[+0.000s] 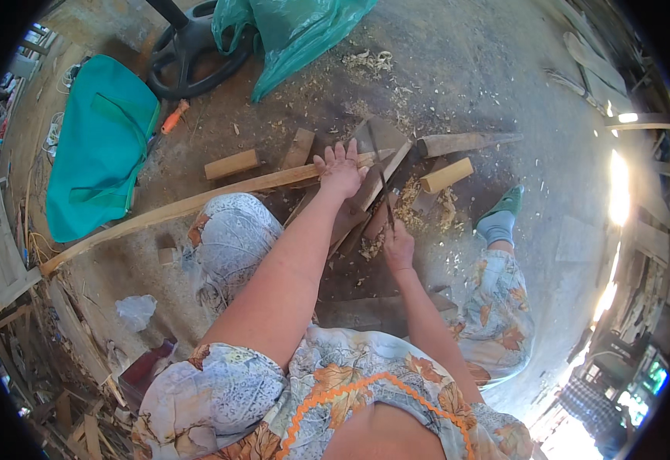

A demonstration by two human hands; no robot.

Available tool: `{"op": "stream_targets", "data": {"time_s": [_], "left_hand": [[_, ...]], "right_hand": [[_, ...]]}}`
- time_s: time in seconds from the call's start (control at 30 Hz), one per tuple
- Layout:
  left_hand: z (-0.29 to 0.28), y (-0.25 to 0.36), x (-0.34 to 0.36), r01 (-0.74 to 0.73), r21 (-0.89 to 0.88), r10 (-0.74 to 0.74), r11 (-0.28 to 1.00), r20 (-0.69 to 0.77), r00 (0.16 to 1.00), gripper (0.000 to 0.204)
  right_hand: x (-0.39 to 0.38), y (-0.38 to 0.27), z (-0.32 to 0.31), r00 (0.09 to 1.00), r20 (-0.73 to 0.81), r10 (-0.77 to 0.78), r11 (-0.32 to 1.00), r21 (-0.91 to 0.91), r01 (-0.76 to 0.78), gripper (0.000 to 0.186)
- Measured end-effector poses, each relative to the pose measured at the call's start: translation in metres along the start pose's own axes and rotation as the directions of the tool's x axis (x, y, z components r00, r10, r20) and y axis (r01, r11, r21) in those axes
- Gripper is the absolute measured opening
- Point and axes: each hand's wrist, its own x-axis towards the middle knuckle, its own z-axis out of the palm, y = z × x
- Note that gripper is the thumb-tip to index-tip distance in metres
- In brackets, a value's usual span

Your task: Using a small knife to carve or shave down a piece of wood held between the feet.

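My left hand [341, 170] lies with its fingers spread on a long pale wooden strip [250, 184], pressing it from above near its right end. That end rests across a thick wooden block [392, 146]. My right hand [398, 245] is closed round the near end of a long, narrow dark-bladed tool [379, 165]. The blade points away from me and crosses the strip's end just right of my left hand. It shows nearly edge-on, so I cannot tell whether it is a saw or a knife.
Short wood pieces [231, 164], a cut block [447, 175] and a tapered wooden piece [465, 143] lie around the block among shavings [430, 211]. Farther off are an orange-handled tool [175, 116], a teal bag [101, 153], a green plastic bag [296, 38] and a black wheel-shaped base [189, 57].
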Motion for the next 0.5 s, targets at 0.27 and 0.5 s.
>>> {"op": "stream_targets", "data": {"time_s": [0.27,0.5], "left_hand": [[-0.003,0.003,0.0,-0.004,-0.009,0.004,1.0,0.034,0.999,0.072],[-0.004,0.002,0.001,0.0,0.006,0.0,1.0,0.044,0.999,0.072]], "right_hand": [[0.008,0.0,-0.011,1.0,0.024,-0.016,0.993,-0.113,0.018,0.018],[0.012,-0.006,-0.013,0.999,0.052,-0.015,0.989,-0.146,0.022,0.016]]}}
